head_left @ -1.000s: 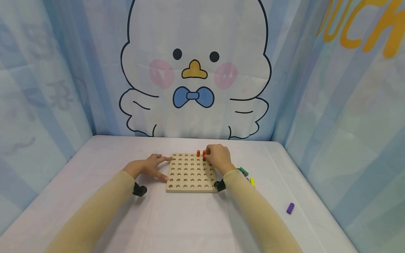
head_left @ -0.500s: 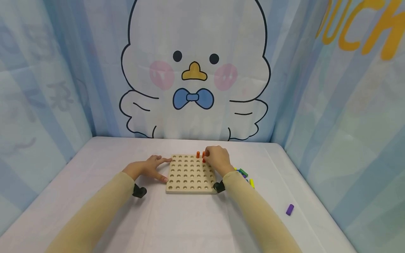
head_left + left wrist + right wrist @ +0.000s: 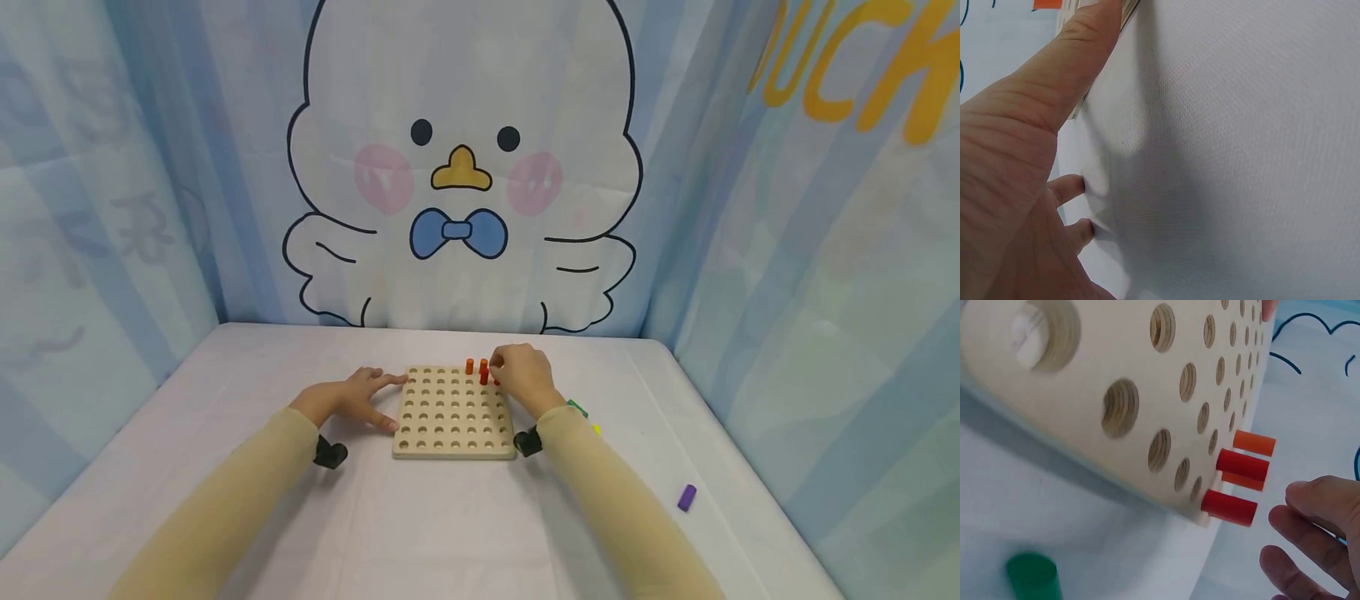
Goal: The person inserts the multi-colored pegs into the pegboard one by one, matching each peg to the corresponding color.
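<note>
My left hand steadies the left side of a wooden peg board; its thumb and a spread finger touch the board's edge. In the right wrist view, two red pegs and two orange pegs stand in holes at the far right corner, among them a red peg and an orange peg. My right hand hovers at that corner, fingers loosely bent. A small gap parts its fingertips from the pegs, and nothing is between them. In the head view it partly hides the corner.
Right of the board, a green peg and a yellow peg lie partly behind the right sleeve. A purple peg lies alone farther right on the white tabletop. Curtains enclose the table's back and sides.
My right hand has let go of a red peg and drawn slightly to the right. More of the red pegs shows now. The left hand has stayed in place on the board.
</note>
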The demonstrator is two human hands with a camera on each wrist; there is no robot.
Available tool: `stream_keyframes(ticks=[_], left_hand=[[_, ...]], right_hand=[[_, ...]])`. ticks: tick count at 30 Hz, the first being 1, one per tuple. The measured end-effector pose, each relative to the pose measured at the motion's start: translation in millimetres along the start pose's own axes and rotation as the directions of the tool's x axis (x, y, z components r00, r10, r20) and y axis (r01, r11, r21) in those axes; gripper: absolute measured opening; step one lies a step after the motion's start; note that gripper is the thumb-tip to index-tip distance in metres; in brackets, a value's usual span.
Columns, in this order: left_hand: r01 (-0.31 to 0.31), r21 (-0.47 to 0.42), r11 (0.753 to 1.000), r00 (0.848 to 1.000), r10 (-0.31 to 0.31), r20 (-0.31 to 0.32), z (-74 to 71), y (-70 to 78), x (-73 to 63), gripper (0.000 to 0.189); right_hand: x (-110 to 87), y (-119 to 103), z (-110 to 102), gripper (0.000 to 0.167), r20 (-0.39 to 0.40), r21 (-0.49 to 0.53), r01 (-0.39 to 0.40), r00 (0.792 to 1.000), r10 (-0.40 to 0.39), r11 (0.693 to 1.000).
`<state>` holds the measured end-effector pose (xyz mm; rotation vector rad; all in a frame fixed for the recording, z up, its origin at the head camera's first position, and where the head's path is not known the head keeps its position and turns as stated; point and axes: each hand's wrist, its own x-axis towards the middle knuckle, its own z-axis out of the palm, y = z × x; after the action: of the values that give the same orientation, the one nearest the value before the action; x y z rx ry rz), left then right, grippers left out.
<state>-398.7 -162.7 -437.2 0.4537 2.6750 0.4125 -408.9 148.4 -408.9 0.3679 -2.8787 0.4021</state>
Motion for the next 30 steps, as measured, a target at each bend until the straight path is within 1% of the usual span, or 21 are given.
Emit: stream_keyframes(ticks=[3, 5, 12, 17, 22, 25, 30], left_hand=[[-0.003, 0.002, 1.000, 1.000, 0.003, -0.004, -1.9, 1.8, -2.0, 0.103], [0.000, -0.004, 1.000, 1.000, 0.000, -0.004, -3.3, 2.7, -3.4, 0.103], [-0.001, -0.010, 1.000, 1.000, 0.001, 0.004, -3.1, 2.9, -2.8, 0.103], [-0.001, -0.015, 1.000, 1.000, 0.001, 0.013, -1.2, 2.1, -0.7, 0.104], [0.006, -0.010, 1.000, 1.000, -0.005, 0.024, -0.6, 0.3, 0.0, 0.106], [0.002, -0.004, 1.000, 1.000, -0.002, 0.028, -1.4, 0.0, -0.3, 0.107], [-0.004, 0.009, 1.000, 1.000, 0.004, 0.029, -3.0, 1.2, -0.3, 0.106]], right_hand=[[-1.9, 6, -8, 0.007, -0.015, -0.012, 0.031, 0.999, -0.031, 0.999], [-3.5, 11, -14, 0.008, -0.016, -0.015, 0.038, 0.999, -0.038, 0.999], [-15.5, 35, -31, 0.009, 0.023, -0.001, -0.011, 1.000, 0.011, 1.000], [-27.2, 58, -35, 0.011, 0.070, 0.037, -0.077, 0.995, 0.075, 0.996], [-40.2, 77, -40, 0.012, 0.161, 0.030, -0.119, 0.980, 0.112, 0.992], [-48.6, 83, -46, 0.012, 0.213, 0.027, -0.131, 0.969, 0.123, 0.991], [-66.1, 86, -57, 0.011, 0.241, 0.032, -0.128, 0.963, 0.116, 0.991]])
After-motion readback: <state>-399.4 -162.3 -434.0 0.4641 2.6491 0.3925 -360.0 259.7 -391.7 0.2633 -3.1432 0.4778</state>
